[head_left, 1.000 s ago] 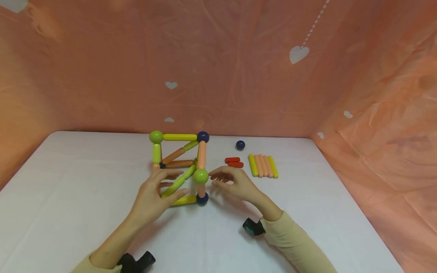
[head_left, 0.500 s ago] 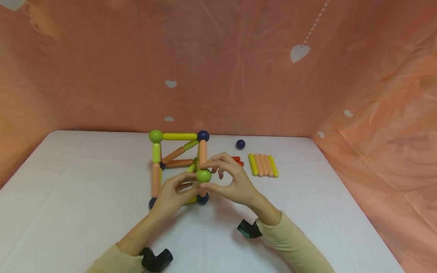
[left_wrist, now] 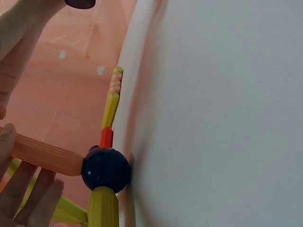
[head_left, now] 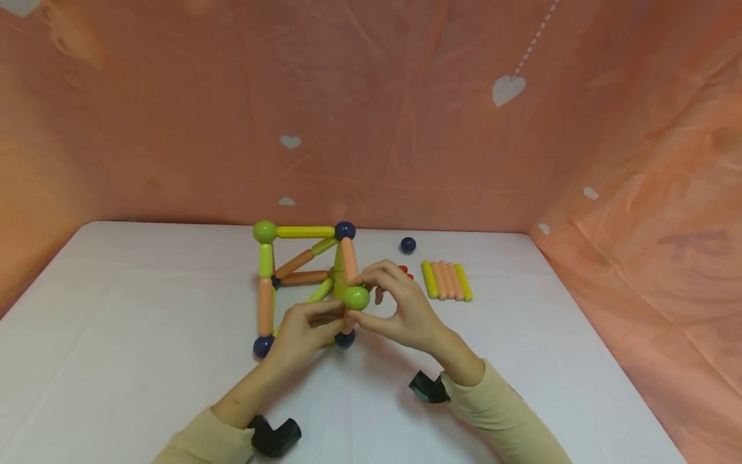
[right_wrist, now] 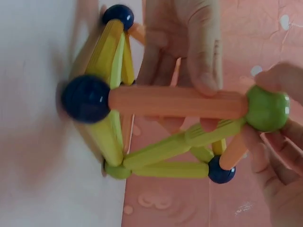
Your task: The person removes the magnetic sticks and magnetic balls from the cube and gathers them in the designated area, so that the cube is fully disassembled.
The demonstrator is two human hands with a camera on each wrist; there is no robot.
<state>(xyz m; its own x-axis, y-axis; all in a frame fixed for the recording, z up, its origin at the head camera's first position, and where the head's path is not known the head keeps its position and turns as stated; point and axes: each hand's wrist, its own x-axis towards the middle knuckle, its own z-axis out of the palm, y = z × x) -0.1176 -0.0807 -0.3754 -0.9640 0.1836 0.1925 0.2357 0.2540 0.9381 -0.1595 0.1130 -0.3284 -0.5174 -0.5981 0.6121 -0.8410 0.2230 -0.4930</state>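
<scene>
A frame of ribbed rods and balls stands on the white table, with a yellow rod (head_left: 305,232) across its far top. At its near right corner an upright peach rod (right_wrist: 177,102) joins a navy ball (right_wrist: 86,98) below to a green ball (head_left: 356,298) above. My left hand (head_left: 304,332) grips this rod between thumb and fingers, as the left wrist view (left_wrist: 49,156) bears out. With thumb and fingers my right hand (head_left: 408,312) pinches the green ball. The hands hide part of the frame's near side in the head view.
Right of the frame lies a row of yellow and peach rods (head_left: 447,280). A loose navy ball (head_left: 408,245) sits behind them, and red rods (head_left: 409,276) are partly covered by the right hand. An orange curtain (head_left: 406,129) hangs behind the table.
My left hand has moved right and taken hold of the upright peach rod. My right hand has closed on the green ball, which has shifted slightly right.
</scene>
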